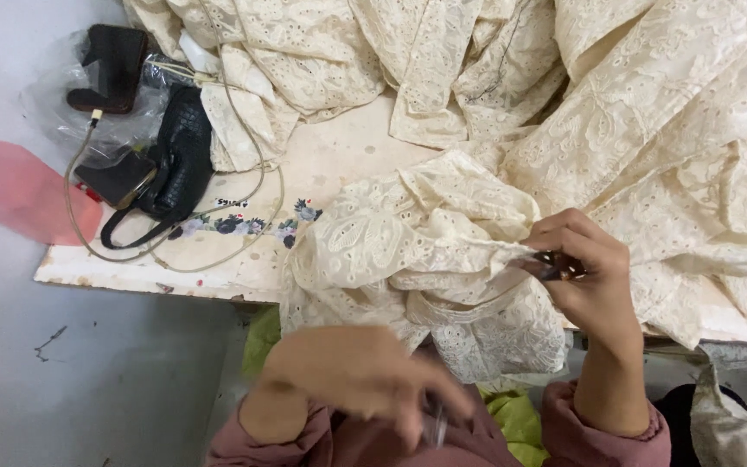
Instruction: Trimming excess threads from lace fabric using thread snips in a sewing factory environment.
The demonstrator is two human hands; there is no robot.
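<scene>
The right hand (585,268), right of centre in the frame, is pinched shut on a fold of cream lace (425,242), with a small dark object, perhaps a button or clip, showing between thumb and fingers. The lace runs from that pinch leftward across the middle of the frame and hangs over the near edge of the table (131,272).

The left hand (365,376), low in the centre, is blurred; its fingers curl around something small and shiny, probably snips, though I cannot tell how firmly it grips.

Judging from this, the work goes best if the right hand keeps the pinched fold taut and lifted clear of the layers beneath, so the tool meets only the spot meant and not the open lacework around it. The tool hand should come in slowly, tip first.

More lace (650,112) is heaped across the upper right. At the upper left lie a black bag (179,160), a dark block (114,65) on clear plastic, and a looping cord (75,216). A pink sheet (10,195) lies at the left edge.
</scene>
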